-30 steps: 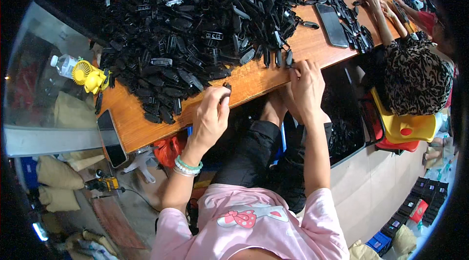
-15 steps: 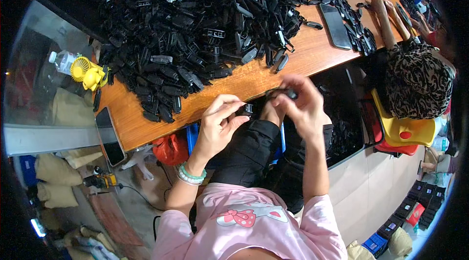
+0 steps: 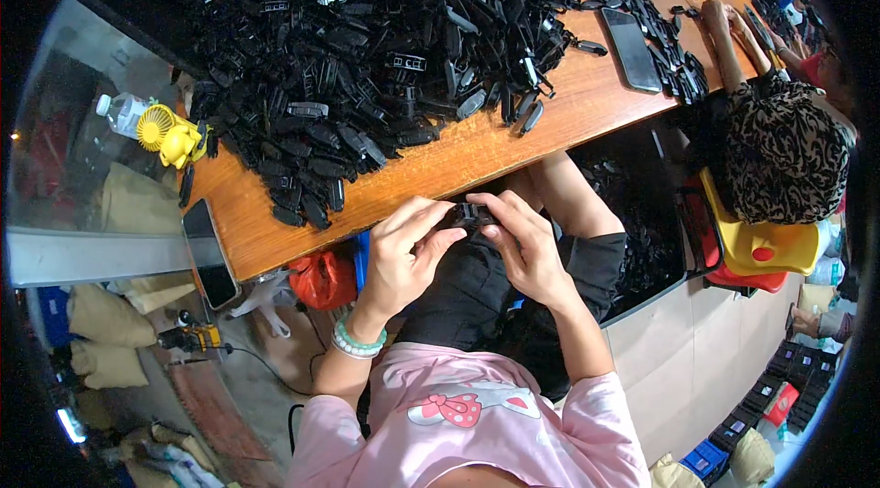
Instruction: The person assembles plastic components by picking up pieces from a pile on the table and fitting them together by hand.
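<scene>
Over my lap, just off the table's near edge, both hands meet at a small black plastic part (image 3: 469, 215). My left hand (image 3: 403, 252) pinches its left end between thumb and fingers. The fingertips of my right hand (image 3: 524, 245) close on the right end. Fingers cover much of the part, so I cannot tell whether it is one piece or two pressed together. Beyond the hands, a big heap of black plastic parts (image 3: 367, 76) covers much of the wooden table (image 3: 458, 154); some are long and rounded, others frame-like.
One phone (image 3: 631, 50) lies right of the heap, another (image 3: 211, 254) at the table's left corner. Near that corner are a yellow fan (image 3: 170, 135) and a plastic bottle (image 3: 119, 112). A co-worker in a patterned top (image 3: 788, 153) sits at the right. A red bag (image 3: 323, 280) hangs below the table.
My right hand, blurred and apart before, has come down and left to the black part in my left hand. The left hand has hardly moved.
</scene>
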Demonstrator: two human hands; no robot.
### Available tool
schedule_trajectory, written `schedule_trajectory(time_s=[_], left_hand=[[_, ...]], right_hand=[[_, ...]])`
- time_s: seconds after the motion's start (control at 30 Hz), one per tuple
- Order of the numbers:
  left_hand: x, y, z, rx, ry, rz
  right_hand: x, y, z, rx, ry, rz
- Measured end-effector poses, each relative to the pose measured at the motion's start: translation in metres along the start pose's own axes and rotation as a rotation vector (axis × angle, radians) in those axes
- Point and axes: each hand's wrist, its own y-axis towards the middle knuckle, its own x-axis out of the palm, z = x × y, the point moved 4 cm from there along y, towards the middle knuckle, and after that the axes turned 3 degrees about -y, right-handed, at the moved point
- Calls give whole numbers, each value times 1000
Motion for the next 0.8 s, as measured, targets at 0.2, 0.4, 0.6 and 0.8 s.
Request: schedule_trajectory(time_s=[0.2, 0.4, 0.6, 0.8], left_hand=[[-3, 5, 12, 132, 40, -15], [12, 3, 5, 78, -50, 65], [6, -4, -10, -319, -545, 63], [9, -2, -10, -365, -688, -25]], right_hand=[[5, -3, -4, -107, -167, 24], [14, -2, -13, -168, -224, 169], [14, -8, 14, 116, 251, 242], [11, -9, 9, 194, 495, 347]])
